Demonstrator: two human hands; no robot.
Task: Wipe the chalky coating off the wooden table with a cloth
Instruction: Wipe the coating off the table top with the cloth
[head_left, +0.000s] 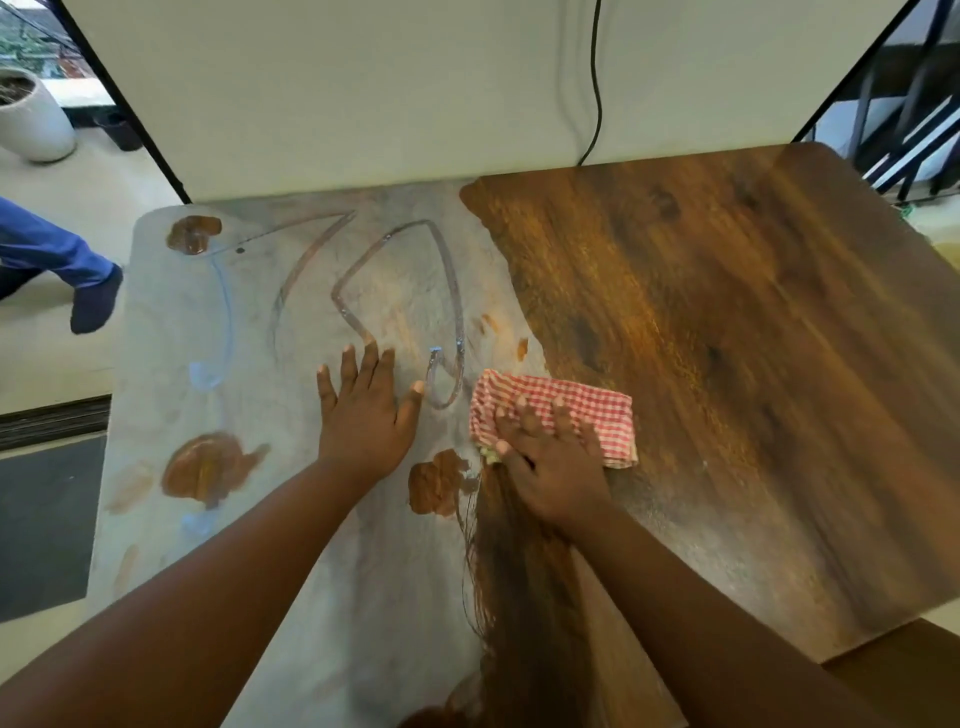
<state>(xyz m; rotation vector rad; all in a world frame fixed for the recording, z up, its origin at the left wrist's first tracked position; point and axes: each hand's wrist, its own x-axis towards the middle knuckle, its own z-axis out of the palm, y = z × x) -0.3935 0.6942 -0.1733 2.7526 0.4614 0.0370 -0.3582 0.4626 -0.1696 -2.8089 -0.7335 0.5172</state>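
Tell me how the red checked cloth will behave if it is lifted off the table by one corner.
The red checked cloth lies folded and rumpled under the right hand, so it is probably floppy and would unfold and droop. It looks thin, likely light. On the wooden table it probably slides easily.

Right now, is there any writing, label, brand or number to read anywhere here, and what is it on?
None: no printed word, label, brand or number shows.
Finger-drawn lines in the pale chalky coating on the brown wooden table: loops and strokes, no legible letters.
Red-and-white checked cloth: pattern only.
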